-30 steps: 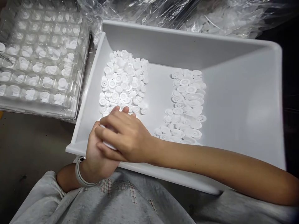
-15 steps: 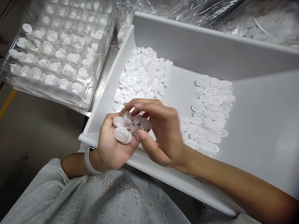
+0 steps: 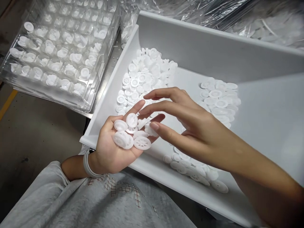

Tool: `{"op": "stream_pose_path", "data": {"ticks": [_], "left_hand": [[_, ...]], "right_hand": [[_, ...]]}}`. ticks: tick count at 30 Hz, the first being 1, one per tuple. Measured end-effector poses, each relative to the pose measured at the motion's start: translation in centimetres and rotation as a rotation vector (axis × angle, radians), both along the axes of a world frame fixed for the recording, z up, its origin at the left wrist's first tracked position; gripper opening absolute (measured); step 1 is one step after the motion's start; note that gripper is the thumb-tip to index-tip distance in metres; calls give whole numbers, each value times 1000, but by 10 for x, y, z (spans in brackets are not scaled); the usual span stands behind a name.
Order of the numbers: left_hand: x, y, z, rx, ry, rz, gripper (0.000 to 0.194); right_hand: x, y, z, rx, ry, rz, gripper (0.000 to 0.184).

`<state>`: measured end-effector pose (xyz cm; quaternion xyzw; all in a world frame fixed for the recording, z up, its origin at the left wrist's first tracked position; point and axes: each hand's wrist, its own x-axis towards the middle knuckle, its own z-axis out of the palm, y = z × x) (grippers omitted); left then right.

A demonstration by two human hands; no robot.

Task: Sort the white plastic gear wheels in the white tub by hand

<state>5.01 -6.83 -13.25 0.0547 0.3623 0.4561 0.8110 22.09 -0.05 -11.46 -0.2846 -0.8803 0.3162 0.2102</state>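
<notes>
My left hand [image 3: 116, 152] is cupped palm up and holds several small round white plastic discs [image 3: 142, 143], some with a ring of slots like little wheels. Over its fingertips hovers my right hand [image 3: 187, 123], with thumb and fingers spread apart. The right thumb tip is close to one disc at the edge of the handful; whether it touches cannot be told. Below both hands is a large grey plastic tray [image 3: 206, 41]. In it lie a heap of similar white discs [image 3: 148, 71] on the left and another group of discs [image 3: 220, 98] on the right, partly hidden by my right arm.
Clear plastic trays with pockets [image 3: 87, 98], stacked at the upper left, hold white pieces in their pockets. A metal table edge [image 3: 104, 91] runs between them and the grey tray. Clear plastic bags [image 3: 190, 11] lie behind the grey tray's back wall.
My right hand has moved right, away from my left palm, and its fingers have spread. The discs in my left palm lie more exposed. More discs show near the tray's front edge.
</notes>
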Motion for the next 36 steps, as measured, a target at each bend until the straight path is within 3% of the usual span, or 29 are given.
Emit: {"op": "stream_pose_path", "data": {"ticks": [6,11,17,20,26,32,36], "left_hand": [[3,1,2,-19,-134,-48,49],[4,2,2,-51,-12,-126,53],[4,0,2,-49,-81,-52,52],[4,0,6,-84,-151,8,55],[3,2,8,-96,-279,57,56],[1,3,9,-137,-262,90,54],[1,4,8,-139,-280,111,55]], "right_hand": [[-6,5,4,-159,48,20,23],[-7,15,-4,-326,81,70,15],[-8,18,-6,-500,134,-86,13],[-9,16,-5,-567,123,-217,20],[-2,16,-9,-444,65,-275,24],[19,18,10,-38,-67,13,17],[27,17,15,97,-105,42,18]]}}
